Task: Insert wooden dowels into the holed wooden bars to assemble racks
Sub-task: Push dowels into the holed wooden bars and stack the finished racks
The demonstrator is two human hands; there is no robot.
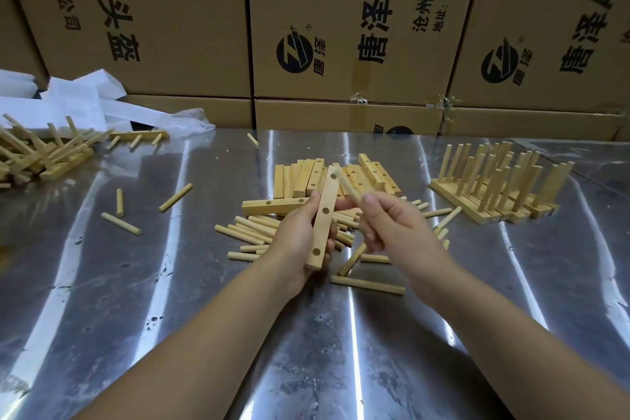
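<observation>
Head view, from my forearms outward over the steel table (pixel 204 317): my left hand (pixel 293 239) wraps round the lower half of a holed bar (pixel 323 225), held upright. My right hand (pixel 385 225) pinches a dowel (pixel 347 186), its tip at the bar's top hole; seated or not, I cannot tell. I judge both light, stiff, dry wood, unlikely to slip. Gripping the dowel nearer the hole should push it straighter. Beyond lie loose dowels (pixel 250 228), stacked bars (pixel 371 174) and finished racks (pixel 494 191).
</observation>
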